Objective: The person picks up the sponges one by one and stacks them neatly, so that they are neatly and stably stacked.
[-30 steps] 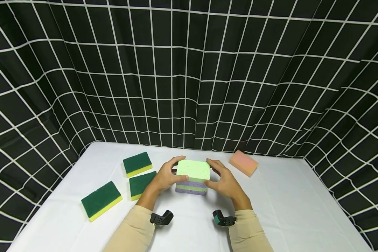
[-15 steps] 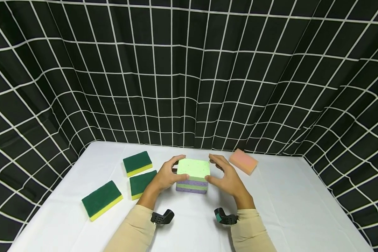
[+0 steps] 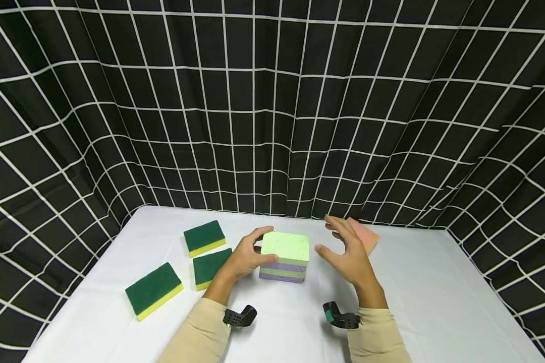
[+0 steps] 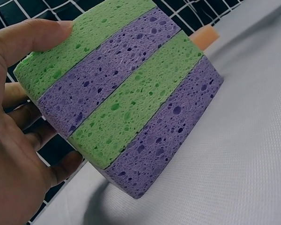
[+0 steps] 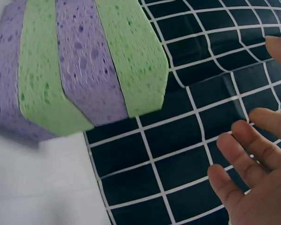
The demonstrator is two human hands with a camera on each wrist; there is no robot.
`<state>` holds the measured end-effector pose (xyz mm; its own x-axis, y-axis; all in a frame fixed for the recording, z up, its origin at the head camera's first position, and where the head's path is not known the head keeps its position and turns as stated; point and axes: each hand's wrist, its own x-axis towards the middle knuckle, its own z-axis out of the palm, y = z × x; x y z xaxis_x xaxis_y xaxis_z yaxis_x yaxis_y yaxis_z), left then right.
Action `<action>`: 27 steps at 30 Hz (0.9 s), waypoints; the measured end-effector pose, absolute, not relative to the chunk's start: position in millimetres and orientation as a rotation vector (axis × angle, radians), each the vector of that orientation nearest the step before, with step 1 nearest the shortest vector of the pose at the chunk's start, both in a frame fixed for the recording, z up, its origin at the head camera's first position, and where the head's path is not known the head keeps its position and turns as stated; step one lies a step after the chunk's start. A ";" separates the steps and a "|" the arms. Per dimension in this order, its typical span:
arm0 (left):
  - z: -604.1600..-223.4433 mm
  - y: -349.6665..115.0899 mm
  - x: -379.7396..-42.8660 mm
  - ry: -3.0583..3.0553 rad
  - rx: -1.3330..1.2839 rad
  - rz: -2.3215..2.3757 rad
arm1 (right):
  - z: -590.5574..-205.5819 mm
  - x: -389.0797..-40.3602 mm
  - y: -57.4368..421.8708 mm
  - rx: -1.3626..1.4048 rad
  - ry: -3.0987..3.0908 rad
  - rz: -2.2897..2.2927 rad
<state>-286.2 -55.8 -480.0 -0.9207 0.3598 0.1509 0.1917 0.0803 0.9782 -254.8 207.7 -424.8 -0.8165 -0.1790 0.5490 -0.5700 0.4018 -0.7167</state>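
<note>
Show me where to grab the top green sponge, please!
Probably pinch the top green sponge by its front and back edges near the right end, coming from the right: that end is free, while the left grip holds the other.

Left hand (image 4: 14, 159) pinching top green sponge (image 4: 91, 40), three purple and green sponges (image 4: 139, 98) beneath

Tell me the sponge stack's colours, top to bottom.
The stack is green, purple, green, purple, clearest in left wrist view.

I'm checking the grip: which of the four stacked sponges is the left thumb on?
The top green sponge: the left hand has its thumb on it. The upper purple sponge, lower green sponge and bottom purple sponge lie below the thumb.
</note>
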 end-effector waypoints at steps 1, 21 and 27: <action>-480.4 -55.5 -286.2 2.207 0.567 1.970 | -422.0 -253.6 208.6 0.631 -2.279 1.383; -479.8 -54.3 -284.3 2.202 0.541 1.971 | -410.9 -272.7 267.3 0.329 -2.228 1.239; -480.4 -54.1 -284.4 2.208 0.544 1.975 | -413.7 -276.8 277.9 0.217 -2.298 1.267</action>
<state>-284.4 -54.1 -480.4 -0.9267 0.3483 0.1409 0.1786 0.0784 0.9808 -276.8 277.9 -413.7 -0.8607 0.0997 0.4993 -0.3689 0.5538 -0.7465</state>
